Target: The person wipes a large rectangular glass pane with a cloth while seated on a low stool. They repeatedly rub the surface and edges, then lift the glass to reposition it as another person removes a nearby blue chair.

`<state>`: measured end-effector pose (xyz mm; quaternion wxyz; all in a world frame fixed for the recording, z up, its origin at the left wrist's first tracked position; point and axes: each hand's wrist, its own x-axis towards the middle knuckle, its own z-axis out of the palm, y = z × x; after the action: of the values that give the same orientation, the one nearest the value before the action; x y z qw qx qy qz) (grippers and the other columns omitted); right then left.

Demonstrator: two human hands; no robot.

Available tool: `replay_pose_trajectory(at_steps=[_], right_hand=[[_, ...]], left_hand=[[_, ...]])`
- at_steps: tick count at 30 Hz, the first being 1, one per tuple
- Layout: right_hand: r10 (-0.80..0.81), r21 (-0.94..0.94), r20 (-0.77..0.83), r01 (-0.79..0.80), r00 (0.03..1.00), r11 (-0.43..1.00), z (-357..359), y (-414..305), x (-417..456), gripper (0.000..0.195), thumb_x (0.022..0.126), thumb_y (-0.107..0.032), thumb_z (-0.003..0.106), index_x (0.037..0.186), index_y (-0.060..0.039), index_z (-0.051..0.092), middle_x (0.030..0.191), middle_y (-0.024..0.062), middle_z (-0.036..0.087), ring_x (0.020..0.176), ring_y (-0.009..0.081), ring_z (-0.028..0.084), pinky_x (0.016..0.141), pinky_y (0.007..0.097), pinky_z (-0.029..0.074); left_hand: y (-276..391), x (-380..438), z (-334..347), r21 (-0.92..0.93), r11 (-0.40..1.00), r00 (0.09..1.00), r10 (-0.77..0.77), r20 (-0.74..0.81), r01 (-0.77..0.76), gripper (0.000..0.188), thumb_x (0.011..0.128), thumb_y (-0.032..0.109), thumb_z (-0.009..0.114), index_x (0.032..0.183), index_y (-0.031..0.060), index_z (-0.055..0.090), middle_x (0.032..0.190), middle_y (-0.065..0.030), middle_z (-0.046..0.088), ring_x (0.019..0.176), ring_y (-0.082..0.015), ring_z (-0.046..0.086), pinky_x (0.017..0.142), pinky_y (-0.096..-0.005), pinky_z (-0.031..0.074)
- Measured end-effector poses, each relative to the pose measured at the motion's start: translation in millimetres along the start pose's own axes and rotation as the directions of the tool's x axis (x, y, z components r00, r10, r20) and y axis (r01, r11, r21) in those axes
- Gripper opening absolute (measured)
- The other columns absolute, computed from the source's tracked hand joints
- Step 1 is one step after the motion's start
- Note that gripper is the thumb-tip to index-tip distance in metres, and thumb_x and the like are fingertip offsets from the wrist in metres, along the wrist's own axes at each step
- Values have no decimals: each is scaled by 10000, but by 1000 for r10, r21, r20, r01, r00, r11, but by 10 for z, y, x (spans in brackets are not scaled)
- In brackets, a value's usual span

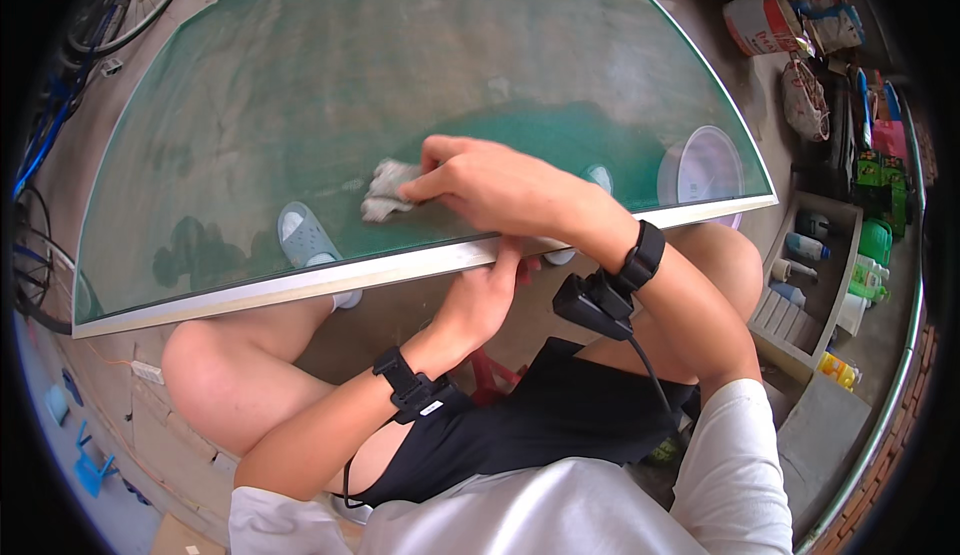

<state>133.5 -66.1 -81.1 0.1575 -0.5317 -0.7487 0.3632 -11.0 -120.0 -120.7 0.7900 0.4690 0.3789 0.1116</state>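
Observation:
A large framed mesh screen [360, 67] with green netting lies before me, its near edge above my knees. My right hand [495, 180] grips a crumpled grey-white cloth [388, 193] against the netting. Below it, my left hand [484, 285] holds the white near rail of the frame [360, 274], with the thumb along the rail; its other fingers are hidden beneath. Around the cloth and to its right the mesh shows a darker green patch [555, 124]. Another dark patch [199, 255] is at the left.
Through the mesh at the right shows a pale round basin [705, 165]. A concrete sink [832, 277] with bottles stands at the right. Bicycles [52, 135] are at the left. A slippered foot [304, 232] is under the screen, and a red stool [491, 371] is below me.

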Motion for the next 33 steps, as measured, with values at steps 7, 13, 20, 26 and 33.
replay_pose_trajectory(at_steps=[7, 13, 20, 26, 33], right_hand=[[400, -369, -290, -488, 869, 791, -289, 722, -665, 299, 829, -19, 532, 1037, -87, 737, 976, 193, 641, 945, 361, 642, 820, 444, 521], [721, -346, -347, -796, 600, 496, -659, 1043, -1262, 139, 792, -22, 569, 856, -2, 691, 899, 241, 678, 883, 417, 657, 798, 478, 529], [679, -365, -240, -713, 693, 599, -473, 1057, -921, 128, 780, -14, 555, 769, 62, 659, 827, 299, 656, 813, 451, 663, 732, 488, 554], [421, -124, -106, -432, 901, 894, -133, 722, -279, 225, 854, -73, 572, 1020, 44, 667, 976, 245, 660, 938, 438, 624, 814, 477, 503], [-54, 323, 71, 28, 996, 946, 19, -54, 117, 314, 848, -45, 616, 1155, -12, 675, 1042, 177, 631, 944, 374, 621, 835, 426, 497]], left_hand=[[226, -28, 50, -10, 998, 998, -58, -11, 58, 490, 1044, 439, 393, 912, 24, 618, 802, -39, 644, 702, -94, 562, 661, -266, 464], [235, -35, 42, -12, 999, 999, -51, -15, 50, 495, 1043, 438, 393, 896, 24, 620, 793, -35, 641, 701, -91, 556, 669, -264, 466], [154, -14, 41, -21, 999, 999, -46, -15, 46, 479, 1044, 433, 394, 911, 28, 614, 797, -36, 639, 700, -90, 552, 663, -261, 462], [136, -7, 49, -26, 997, 998, -68, -17, 68, 459, 1042, 435, 408, 941, 29, 596, 810, -39, 635, 707, -92, 552, 664, -269, 461], [26, -6, -1, 27, 998, 998, 56, -7, -56, 434, 1051, 398, 401, 972, 19, 599, 815, -34, 635, 722, -108, 566, 675, -280, 467]])
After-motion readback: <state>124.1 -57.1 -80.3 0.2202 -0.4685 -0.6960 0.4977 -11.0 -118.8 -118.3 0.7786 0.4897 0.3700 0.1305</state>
